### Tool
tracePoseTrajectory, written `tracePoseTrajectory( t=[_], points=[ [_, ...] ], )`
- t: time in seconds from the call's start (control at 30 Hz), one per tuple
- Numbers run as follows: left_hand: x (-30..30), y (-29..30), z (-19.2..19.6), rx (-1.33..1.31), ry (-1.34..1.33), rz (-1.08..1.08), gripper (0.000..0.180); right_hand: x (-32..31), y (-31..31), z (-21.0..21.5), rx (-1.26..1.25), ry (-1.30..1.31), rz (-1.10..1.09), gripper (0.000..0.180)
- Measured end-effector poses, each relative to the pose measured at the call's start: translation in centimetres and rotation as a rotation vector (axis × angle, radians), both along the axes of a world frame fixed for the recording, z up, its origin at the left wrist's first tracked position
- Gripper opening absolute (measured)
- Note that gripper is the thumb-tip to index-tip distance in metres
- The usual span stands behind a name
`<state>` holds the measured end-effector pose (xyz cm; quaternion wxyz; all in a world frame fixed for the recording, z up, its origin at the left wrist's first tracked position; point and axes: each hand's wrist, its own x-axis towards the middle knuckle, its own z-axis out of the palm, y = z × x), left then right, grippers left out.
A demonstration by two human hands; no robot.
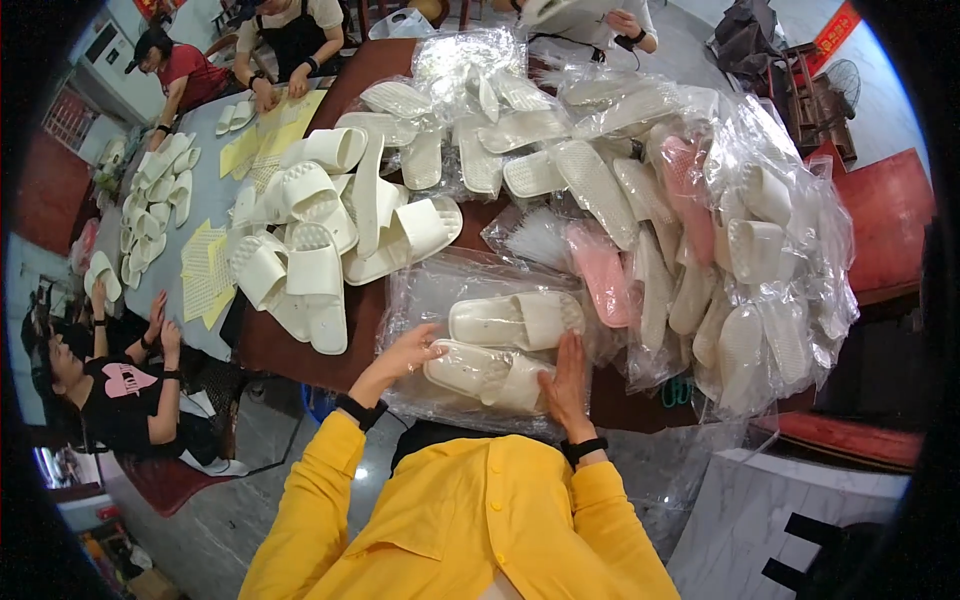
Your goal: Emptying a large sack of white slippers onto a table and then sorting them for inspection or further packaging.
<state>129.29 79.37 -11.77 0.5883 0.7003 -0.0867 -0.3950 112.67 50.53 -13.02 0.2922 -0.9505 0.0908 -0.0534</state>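
A pair of cream slippers lies side by side on clear plastic bags at the table's near edge: a farther slipper [515, 320] and a nearer slipper [485, 375]. My left hand [405, 355] is closed at the heel end of the nearer slipper, fingertips on its edge. At the toe ends, my right hand [568, 385] rests with fingers stretched out, touching both slippers. The clear bags [420, 290] spread flat beneath the pair.
Loose cream slippers [318, 285] are heaped at left on the brown table. Bagged slippers [770, 270] pile up at right, with a pink bagged slipper [605, 275] among them. Yellow sheets [207, 270] lie on the grey table [205, 125], where several people work.
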Motion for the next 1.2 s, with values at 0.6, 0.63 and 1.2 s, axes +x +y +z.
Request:
tracePoseTrajectory(
  t=[0.6, 0.63, 1.2],
  points=[
    [0.7, 3.8, 0.7, -0.034, -0.081, 0.3, 0.033, 0.2, 0.8, 0.6, -0.15, 0.124, -0.032, 0.102],
    [0.6, 5.9, 1.1, -0.015, -0.093, 0.34, 0.035, 0.2, 0.9, 0.7, -0.168, 0.126, -0.032, 0.104],
    [-7.8, 19.4, 15.1, -0.231, -0.112, 0.937, 0.038, 0.4, 1.3, 0.6, -0.232, 0.168, -0.034, 0.106]
  ],
)
